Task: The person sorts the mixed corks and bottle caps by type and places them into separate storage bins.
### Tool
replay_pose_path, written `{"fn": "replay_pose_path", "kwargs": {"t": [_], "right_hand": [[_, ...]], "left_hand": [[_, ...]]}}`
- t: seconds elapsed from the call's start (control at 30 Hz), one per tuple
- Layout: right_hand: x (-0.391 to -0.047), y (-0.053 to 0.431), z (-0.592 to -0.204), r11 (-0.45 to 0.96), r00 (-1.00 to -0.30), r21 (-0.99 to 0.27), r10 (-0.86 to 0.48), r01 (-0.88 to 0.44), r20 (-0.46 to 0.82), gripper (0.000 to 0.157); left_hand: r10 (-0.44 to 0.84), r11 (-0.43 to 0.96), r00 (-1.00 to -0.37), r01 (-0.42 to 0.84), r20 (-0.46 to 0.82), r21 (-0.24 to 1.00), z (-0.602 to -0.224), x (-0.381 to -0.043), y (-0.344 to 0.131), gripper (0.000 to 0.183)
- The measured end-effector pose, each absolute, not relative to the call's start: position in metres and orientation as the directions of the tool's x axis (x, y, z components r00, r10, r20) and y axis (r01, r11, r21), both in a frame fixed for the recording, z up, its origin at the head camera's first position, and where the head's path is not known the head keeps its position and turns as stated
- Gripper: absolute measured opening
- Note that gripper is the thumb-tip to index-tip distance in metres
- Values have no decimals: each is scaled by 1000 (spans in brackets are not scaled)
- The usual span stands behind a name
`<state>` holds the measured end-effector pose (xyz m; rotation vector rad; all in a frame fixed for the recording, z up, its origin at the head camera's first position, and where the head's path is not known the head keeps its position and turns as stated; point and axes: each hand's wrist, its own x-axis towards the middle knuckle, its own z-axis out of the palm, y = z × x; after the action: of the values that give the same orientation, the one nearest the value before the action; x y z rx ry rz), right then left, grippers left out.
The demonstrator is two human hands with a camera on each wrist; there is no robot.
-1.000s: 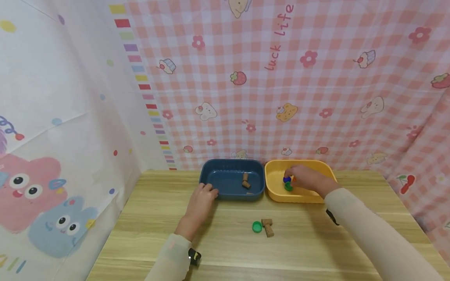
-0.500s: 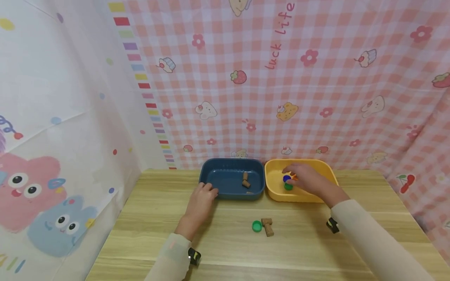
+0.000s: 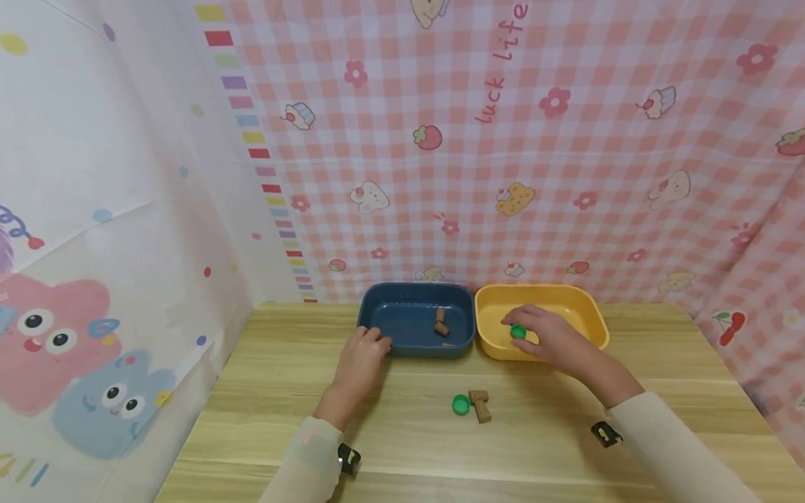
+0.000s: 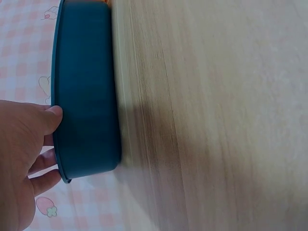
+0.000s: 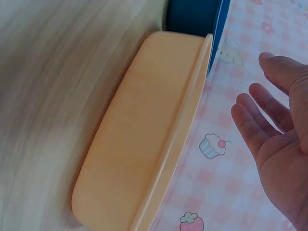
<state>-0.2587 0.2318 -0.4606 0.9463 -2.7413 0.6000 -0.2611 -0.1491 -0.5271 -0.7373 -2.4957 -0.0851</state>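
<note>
Pink checked cloth (image 3: 390, 161) hangs behind the green cap (image 3: 518, 332) we see inside the yellow tray (image 3: 495, 311), our right hand (image 3: 556, 339) above it with thumb and fingers parted, its grip holding nothing. Just to the left stands the blue tray (image 3: 402, 325), two brown cork pieces (image 3: 440, 316) lying in it, and our left hand (image 3: 360, 360) pinches its rim, that grip closed between thumb and fingers. Nearer us on the surface (image 3: 534, 461), another green cap (image 3: 461, 404) sits beside two cork blocks (image 3: 482, 411).

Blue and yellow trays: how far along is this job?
Apparently done: corks in the blue tray, a green cap in the yellow tray.
In hand: the blue tray, gripped by the left hand; the right hand looks empty.
Probably left: another green cap and two corks on the table.
</note>
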Motion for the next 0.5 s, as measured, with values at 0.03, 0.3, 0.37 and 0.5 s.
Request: {"fn": "replay_pose_path", "kwargs": {"t": [0.03,0.3,0.37,0.5], "right_hand": [[-256,231,-461,714,-779,-313,-554,-626,295,35],[-240,223,-466,700,-767,-314,-588,-642,256,34],[-236,219,-469,692,-764,-326,-600,-644,236,34],[-227,208,-480,666,-743,-342,-641,-663,192,33]], "left_hand": [[488,849,-709,521,508,-88,-527,-261,-149,7],[492,848,-710,523,504,-91,-528,-262,-149,7],[490,850,-712,520,503,-91,-528,-262,-149,6],[487,853,-722,514,491,-92,-526,-262,-148,6]]}}
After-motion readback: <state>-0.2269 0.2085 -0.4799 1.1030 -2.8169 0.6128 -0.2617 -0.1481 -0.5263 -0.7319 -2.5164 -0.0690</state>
